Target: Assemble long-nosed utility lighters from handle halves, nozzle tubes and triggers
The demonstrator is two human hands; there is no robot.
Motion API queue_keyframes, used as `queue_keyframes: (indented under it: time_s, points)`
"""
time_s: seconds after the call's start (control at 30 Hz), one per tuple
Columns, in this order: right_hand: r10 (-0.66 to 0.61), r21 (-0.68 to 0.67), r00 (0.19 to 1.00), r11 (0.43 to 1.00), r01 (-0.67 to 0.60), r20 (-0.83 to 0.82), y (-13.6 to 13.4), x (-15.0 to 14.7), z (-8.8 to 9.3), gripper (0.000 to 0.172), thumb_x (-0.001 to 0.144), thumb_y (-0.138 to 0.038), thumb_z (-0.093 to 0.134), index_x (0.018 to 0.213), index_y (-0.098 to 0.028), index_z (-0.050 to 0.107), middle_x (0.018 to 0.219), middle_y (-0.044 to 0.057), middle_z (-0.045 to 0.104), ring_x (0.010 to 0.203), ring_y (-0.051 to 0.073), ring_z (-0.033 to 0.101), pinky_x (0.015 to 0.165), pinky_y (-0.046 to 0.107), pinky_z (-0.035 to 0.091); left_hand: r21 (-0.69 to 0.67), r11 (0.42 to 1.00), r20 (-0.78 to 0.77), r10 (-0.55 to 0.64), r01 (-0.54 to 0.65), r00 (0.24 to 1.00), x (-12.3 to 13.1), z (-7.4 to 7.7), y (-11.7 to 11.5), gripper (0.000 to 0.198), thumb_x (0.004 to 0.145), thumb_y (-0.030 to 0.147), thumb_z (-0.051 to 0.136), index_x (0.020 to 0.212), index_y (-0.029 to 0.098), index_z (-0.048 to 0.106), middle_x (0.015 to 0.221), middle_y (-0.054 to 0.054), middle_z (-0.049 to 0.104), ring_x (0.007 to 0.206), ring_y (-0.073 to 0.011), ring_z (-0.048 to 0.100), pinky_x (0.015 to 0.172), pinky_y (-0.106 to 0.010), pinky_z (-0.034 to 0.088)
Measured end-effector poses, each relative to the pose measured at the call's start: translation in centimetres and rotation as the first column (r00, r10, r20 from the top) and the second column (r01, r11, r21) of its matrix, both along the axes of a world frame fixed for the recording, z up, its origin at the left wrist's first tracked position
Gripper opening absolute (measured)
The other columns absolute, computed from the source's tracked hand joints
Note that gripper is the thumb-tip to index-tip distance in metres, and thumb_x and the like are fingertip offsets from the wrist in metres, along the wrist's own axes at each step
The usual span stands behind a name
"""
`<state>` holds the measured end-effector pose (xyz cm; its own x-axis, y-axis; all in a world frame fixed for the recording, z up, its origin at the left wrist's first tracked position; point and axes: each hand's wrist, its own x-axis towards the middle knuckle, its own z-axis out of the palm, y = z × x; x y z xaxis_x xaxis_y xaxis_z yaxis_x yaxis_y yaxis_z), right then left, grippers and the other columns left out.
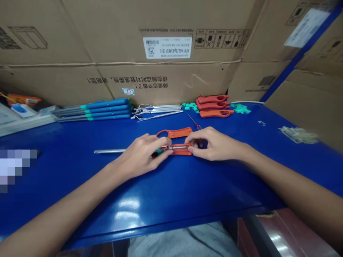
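sideways, orange casing [182, 152], rod [109, 151] leftward

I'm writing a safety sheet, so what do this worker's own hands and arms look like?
The left hand and right hand have no gloves, and no rings show. Both wrists and forearms are bare, without sleeves, watch or bracelet in view. Grey clothing shows at the lap.

Left hand [146, 151] curled palm-down; right hand [215, 144] pinching; bare forearms [83, 192] angled inward.
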<state>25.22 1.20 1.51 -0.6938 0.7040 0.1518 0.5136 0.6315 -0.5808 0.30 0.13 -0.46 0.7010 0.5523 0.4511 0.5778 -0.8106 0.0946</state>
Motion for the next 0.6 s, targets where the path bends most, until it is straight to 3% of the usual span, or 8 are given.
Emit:
queue_keyframes:
  time_s: [0.6]
  points:
    - [-0.004,0.003,0.999,1.0,0.004,0.039,0.0,-0.05,-0.04,0.018,0.081,-0.018,0.058,0.092,-0.012,0.071,0.074,0.004,0.068,0.063,0.011,0.057,0.061,0.022,0.045,-0.063,0.998,0.035,-0.008,0.01,0.999,0.12,-0.08,-0.03,0.019,0.094,0.031,0.052,0.096,0.017,0.065,0.084,-0.004,0.071,0.071,-0.0161,0.064,0.067,-0.028,0.048]
